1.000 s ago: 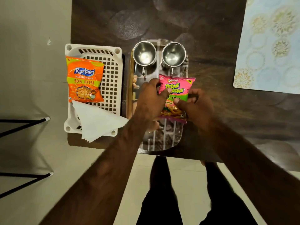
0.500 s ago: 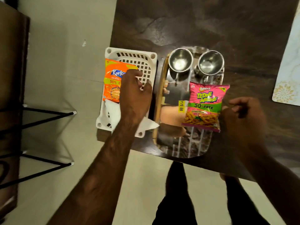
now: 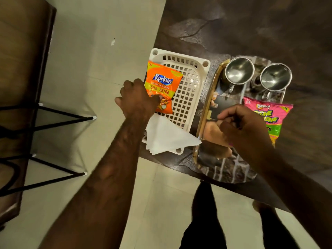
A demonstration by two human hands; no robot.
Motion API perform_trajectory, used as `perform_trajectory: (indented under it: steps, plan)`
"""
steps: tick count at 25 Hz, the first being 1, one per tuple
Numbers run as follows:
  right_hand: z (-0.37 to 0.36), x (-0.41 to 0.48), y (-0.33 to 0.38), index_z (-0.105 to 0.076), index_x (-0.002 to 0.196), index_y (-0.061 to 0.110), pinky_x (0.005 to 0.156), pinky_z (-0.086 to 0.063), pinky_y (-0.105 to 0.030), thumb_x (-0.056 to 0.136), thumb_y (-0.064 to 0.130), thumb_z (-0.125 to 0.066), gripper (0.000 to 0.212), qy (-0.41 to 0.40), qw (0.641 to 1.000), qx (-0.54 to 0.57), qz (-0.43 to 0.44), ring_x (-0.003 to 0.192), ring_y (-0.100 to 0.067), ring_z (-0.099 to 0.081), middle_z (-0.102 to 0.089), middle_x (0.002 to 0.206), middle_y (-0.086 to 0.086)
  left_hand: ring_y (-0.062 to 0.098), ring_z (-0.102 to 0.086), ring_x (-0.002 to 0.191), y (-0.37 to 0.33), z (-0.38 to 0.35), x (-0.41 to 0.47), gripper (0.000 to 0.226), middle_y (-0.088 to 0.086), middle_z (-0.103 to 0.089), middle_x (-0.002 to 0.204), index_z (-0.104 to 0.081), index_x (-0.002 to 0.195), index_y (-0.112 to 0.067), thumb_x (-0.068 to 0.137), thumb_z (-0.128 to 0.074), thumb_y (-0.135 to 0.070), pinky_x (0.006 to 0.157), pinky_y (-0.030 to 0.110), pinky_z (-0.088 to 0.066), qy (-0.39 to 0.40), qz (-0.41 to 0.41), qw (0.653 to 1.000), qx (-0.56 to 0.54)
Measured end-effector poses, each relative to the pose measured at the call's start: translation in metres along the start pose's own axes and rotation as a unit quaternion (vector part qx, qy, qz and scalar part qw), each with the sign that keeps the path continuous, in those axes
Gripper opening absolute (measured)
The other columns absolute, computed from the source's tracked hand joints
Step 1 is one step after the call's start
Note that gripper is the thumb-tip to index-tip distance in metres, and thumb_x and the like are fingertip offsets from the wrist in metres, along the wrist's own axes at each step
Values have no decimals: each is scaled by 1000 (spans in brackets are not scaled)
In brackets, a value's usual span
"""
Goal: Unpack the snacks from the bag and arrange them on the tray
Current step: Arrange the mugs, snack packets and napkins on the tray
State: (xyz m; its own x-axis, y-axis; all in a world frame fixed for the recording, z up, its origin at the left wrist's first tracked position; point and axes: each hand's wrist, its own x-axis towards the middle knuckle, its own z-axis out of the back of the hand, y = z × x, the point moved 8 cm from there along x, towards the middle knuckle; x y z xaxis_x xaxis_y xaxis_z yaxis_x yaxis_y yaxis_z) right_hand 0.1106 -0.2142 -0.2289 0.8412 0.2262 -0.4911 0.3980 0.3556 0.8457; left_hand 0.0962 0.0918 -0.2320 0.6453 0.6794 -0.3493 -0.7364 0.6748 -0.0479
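An orange Kurkure snack packet (image 3: 164,85) lies in the white plastic basket (image 3: 188,97) at the table's left edge. My left hand (image 3: 138,99) grips the packet's lower left corner. A pink Bingo snack packet (image 3: 269,119) lies on the right side of the shiny metal tray (image 3: 206,112). My right hand (image 3: 242,126) hovers over the tray's middle, fingers loosely curled, holding nothing, and it covers the pink packet's left part.
Two steel cups (image 3: 239,72) (image 3: 274,78) stand at the tray's far end. A white folded paper (image 3: 167,137) rests on the basket's near corner. The dark table (image 3: 251,29) ends just left of the basket. A black-legged stool (image 3: 21,123) stands at left on the floor.
My left hand left the pink packet, crossed to the basket and took hold of the orange packet. My right hand let go of the pink packet, which now lies on the tray.
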Motion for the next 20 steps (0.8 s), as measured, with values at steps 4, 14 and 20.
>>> perform_trajectory:
  steps: [4,14,20]
  plan:
    - [-15,6,3,-70,83,34,53,-44,-32,85,-1,-67,35,35,999,14,-2,61,-18,-50,-56,66,6,22,-64,102,-2,14,-6,37,-1,-64,101,-58,99,-17,81,-77,-43,84,32,-43,10,-23,989,-146]
    - [-51,6,12,-67,120,24,73,-61,-31,88,30,-76,34,104,967,211,-100,96,-19,-77,-78,109,1,33,-69,110,-53,-31,-103,47,22,-66,127,-55,131,3,87,-69,-10,94,46,-57,309,63,652,-690]
    - [-17,2,-11,-75,104,20,73,-64,-45,87,14,-77,19,100,973,173,-113,90,-30,-78,-80,99,-6,15,-60,113,-54,44,-63,50,2,-60,125,-55,123,-15,84,-74,-41,90,30,-54,17,-134,900,-414]
